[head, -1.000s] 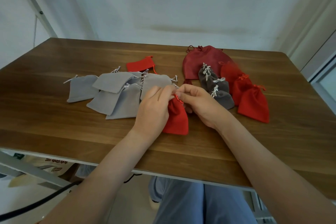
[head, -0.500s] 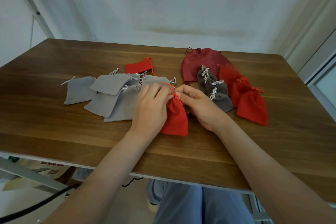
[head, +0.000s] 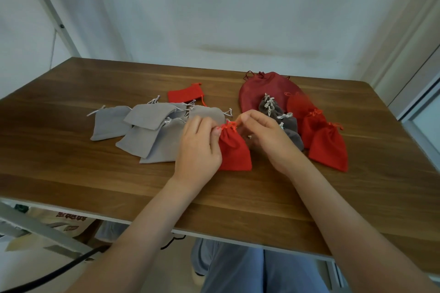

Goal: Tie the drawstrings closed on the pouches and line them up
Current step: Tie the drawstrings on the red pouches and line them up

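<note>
Taking the pouch in hand as the centre of the dial: at 6 o'clock, below the table edge, are knees in blue trousers [head: 262,269], and at 8 o'clock a black cable [head: 47,276] runs along the floor. On the wooden table [head: 71,173] lies a red pouch [head: 234,150], its neck gathered and pointing to 12 o'clock. The left hand [head: 197,147] sits at its 9 o'clock side, thumb and fingertips pinching the red drawstring [head: 229,126] at the neck. The right hand [head: 269,140], at 3 o'clock, pinches the other end of the same drawstring between curled fingers.

At 9 to 10 o'clock, light grey pouches [head: 147,131] lie flat and overlapping, mouths open. At 2 to 3 o'clock, dark grey pouches [head: 288,123] with knotted pale cords overlap in a line, and beside them is a line of gathered red pouches [head: 328,147]. Farther off, a flat red pouch [head: 184,95] is at 11 o'clock and a large dark red pouch [head: 259,88] at 1 o'clock.
</note>
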Demonstrator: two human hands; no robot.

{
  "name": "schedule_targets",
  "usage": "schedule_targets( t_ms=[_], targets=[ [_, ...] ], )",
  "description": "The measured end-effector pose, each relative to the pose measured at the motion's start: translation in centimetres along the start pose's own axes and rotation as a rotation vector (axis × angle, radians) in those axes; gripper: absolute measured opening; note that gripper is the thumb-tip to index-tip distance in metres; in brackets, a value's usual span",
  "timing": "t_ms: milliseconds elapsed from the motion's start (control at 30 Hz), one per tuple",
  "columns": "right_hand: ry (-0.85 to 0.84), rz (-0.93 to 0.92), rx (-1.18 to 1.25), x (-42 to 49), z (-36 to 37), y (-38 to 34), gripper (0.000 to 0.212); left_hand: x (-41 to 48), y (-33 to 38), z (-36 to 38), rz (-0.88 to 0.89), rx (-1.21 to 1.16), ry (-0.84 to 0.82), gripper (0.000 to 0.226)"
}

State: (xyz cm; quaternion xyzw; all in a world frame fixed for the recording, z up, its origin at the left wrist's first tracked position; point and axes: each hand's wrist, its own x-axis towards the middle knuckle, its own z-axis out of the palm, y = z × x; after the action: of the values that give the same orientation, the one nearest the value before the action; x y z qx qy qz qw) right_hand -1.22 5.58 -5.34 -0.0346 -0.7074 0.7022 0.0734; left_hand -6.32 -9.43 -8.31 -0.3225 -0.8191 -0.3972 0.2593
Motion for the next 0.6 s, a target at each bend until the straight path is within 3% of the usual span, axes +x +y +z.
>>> schedule_targets(
  t_ms=[67, 133, 233, 400, 600],
  targets=[
    [-0.045, 0.027, -0.033, -0.4, -0.4, -1.3, 0.019, 0.3, 0.6, 0.0, -0.055, -0.032, 0.03, 0.019],
    [-0.079, 0.017, -0.229, -0.8, -0.9, -2.4, 0.022, 0.6, 1.7, 0.0, -0.074, -0.082, 0.046, 0.018],
    [-0.014, -0.013, -0.437, -1.8, -2.4, -3.4, 0.034, 0.8, 4.1, 0.6, -0.064, -0.167, 0.01, 0.016],
    [0.145, -0.029, -0.367, -4.6, -6.4, -3.8, 0.023, 0.9, 8.0, 2.2, -0.086, -0.334, -0.088, 0.017],
    [0.338, 0.039, -0.266, -7.9, -11.4, -2.5, 0.021, 0.4, 10.7, 4.7, -0.081, -0.298, -0.206, 0.012]
  ],
)
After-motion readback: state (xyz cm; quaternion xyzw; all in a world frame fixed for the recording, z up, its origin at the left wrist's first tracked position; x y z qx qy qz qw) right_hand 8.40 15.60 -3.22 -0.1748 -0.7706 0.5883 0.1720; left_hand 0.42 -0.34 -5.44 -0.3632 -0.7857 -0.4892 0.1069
